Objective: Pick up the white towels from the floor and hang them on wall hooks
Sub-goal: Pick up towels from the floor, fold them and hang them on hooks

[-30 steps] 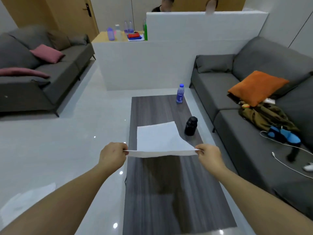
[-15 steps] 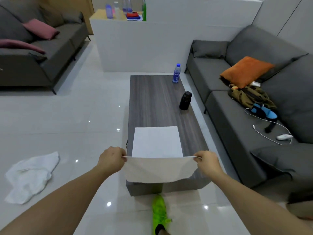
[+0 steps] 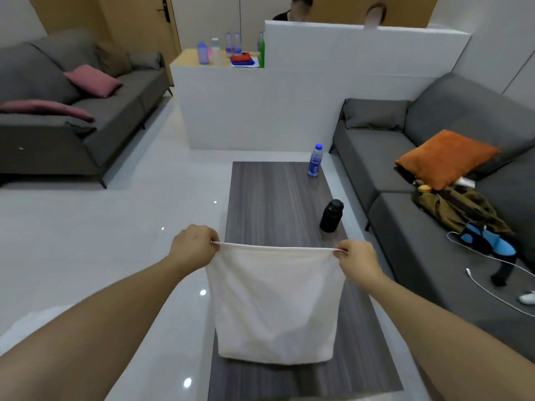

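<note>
Black flask and water bottle on table.

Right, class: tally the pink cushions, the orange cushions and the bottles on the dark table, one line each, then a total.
Pink cushions: 2
Orange cushions: 1
Bottles on the table: 2
Total: 5
</note>
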### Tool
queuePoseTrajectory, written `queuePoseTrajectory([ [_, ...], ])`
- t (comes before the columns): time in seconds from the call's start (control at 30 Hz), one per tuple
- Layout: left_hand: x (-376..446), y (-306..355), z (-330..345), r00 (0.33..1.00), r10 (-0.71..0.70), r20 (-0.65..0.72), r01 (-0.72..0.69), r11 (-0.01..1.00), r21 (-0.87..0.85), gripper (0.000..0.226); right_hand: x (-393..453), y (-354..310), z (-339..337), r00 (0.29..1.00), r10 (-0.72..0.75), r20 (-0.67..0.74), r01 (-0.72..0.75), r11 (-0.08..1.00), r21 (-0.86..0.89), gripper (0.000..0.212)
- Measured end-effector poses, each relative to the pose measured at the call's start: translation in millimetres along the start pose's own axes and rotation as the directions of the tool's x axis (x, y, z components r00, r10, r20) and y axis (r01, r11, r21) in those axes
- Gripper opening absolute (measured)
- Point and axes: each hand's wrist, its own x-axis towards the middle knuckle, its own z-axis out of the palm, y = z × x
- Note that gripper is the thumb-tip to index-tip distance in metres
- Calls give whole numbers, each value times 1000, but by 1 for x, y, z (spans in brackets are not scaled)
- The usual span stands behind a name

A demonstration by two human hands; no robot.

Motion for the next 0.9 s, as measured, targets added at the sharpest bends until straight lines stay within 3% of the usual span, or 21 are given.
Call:
queuePoseTrajectory([
  [0.17,112,38,-104,983,42,-179,-32,998,59,22,119,-68,-80,984,-118,-133,116,993,-19,18],
  [0.27,159,66,-189,946,95,-309,-67,993,100,21,172,-113,-151,937,-223,-269,216,975,-54,19],
  [0.53,168,124,-350,784,134,-606,-106,991,82,20,199,-199,-299,769,-366,-524,397,916,-57,16],
  [0.7,140,121,-363,761,139,-634,-129,990,62,15,171,-202,-309,704,-399,-588,441,894,-79,15],
  [0.83,113,105,-323,778,120,-617,-125,992,36,15,145,-178,-271,752,-393,-529,410,907,-92,15],
  [0.9,95,92,-288,817,98,-568,-106,994,19,15,126,-161,-243,796,-370,-479,372,923,-95,16],
])
